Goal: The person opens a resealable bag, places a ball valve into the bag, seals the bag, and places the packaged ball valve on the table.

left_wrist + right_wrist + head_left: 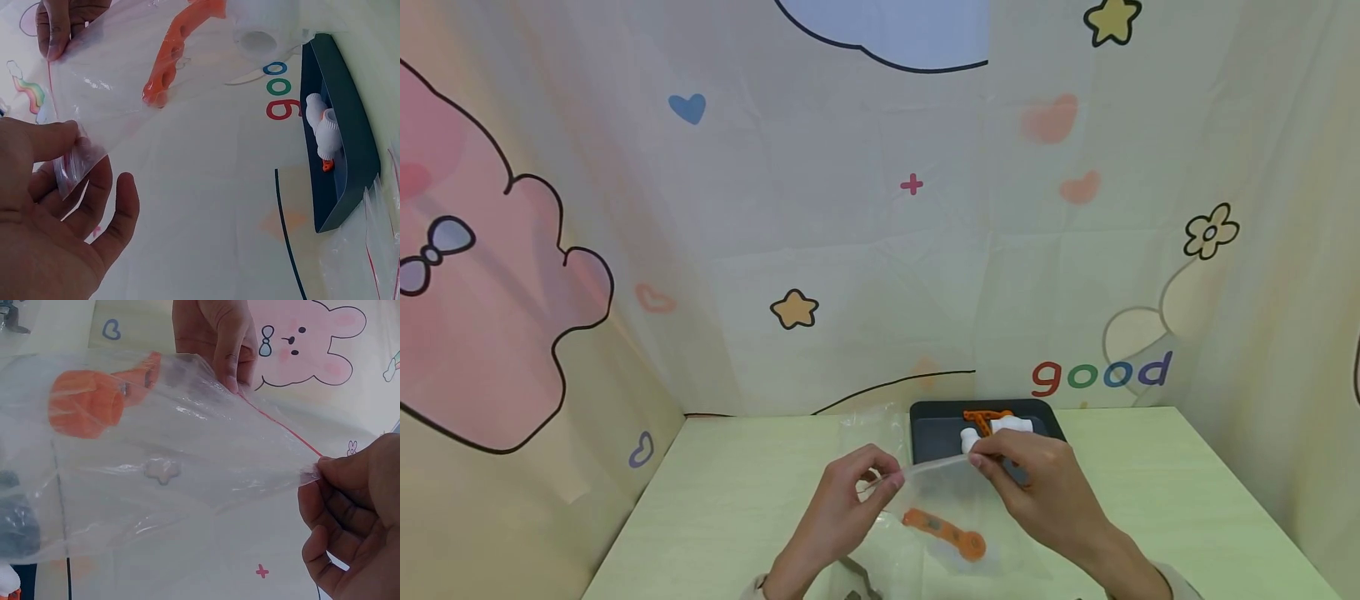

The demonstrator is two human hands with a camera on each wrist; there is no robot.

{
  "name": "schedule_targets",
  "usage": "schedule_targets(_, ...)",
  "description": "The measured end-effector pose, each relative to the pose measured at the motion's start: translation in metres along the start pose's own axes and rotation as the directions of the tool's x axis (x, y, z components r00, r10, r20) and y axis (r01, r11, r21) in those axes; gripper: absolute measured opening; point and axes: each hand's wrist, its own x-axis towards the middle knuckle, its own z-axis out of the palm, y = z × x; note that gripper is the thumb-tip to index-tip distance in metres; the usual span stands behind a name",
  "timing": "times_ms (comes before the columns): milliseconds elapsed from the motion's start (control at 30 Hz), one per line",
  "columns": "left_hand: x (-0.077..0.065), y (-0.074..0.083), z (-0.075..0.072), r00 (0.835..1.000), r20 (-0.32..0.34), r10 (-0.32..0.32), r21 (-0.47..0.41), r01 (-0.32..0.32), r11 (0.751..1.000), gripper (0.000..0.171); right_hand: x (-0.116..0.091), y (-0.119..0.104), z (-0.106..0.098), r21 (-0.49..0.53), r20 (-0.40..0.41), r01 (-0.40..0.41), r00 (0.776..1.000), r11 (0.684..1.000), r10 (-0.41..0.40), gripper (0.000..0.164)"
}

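Note:
A clear zip bag (pixel 943 487) with a red seal line is stretched between both hands over the table. Inside it hangs an orange handle-shaped part (pixel 943 533); a white tubular piece (pixel 265 25) shows beside it in the left wrist view. My left hand (pixel 850 504) pinches one top corner of the bag between thumb and fingers. At the opposite corner, my right hand (pixel 1037 483) pinches the seal edge with thumb and forefinger, its other fingers loosely bent, as the right wrist view shows.
Behind the right hand stands a dark tray (pixel 936 408) holding white fittings (pixel 1011 425) and orange parts (pixel 987 417). Another clear bag (pixel 872 421) lies left of the tray. A grey bent part (pixel 859 575) sits near the front. A printed curtain (pixel 880 275) hangs behind the table.

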Motion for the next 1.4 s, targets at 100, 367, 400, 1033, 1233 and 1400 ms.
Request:
schedule_targets(100, 0.000, 0.000, 0.001, 1.000, -0.002, 0.017, 0.005, -0.017, 1.000, 0.008, 0.000, 0.000, 0.000, 0.007, -0.011, 0.021, 1.000, 1.000, -0.021, 0.023)
schedule_targets(367, -0.001, 0.000, -0.001, 0.998, 0.038, -0.049, -0.028, 0.050, 0.998, 0.005, 0.001, -0.001, -0.002, 0.015, 0.003, 0.005, 1.000, 1.000, -0.005, 0.022)
schedule_targets(400, -0.002, -0.001, -0.002, 0.997, 0.046, -0.063, -0.035, 0.064, 0.997, 0.006, 0.001, -0.001, -0.002, 0.018, 0.004, 0.001, 1.000, 1.000, -0.001, 0.022)
schedule_targets(1033, -0.004, -0.014, -0.007, 0.986, 0.078, -0.149, -0.139, 0.159, 0.978, 0.015, 0.001, 0.003, -0.003, 0.050, -0.027, 0.024, 0.999, 0.998, -0.022, 0.026)
schedule_targets(1233, -0.004, -0.013, -0.007, 0.987, 0.070, -0.142, -0.130, 0.150, 0.980, 0.013, 0.001, 0.002, -0.003, 0.045, -0.015, 0.006, 1.000, 0.999, -0.005, 0.025)
schedule_targets(1400, -0.006, -0.017, -0.010, 0.986, 0.097, -0.134, -0.159, 0.148, 0.976, 0.014, 0.002, 0.001, -0.004, 0.045, -0.031, 0.015, 0.999, 0.999, -0.014, 0.027)
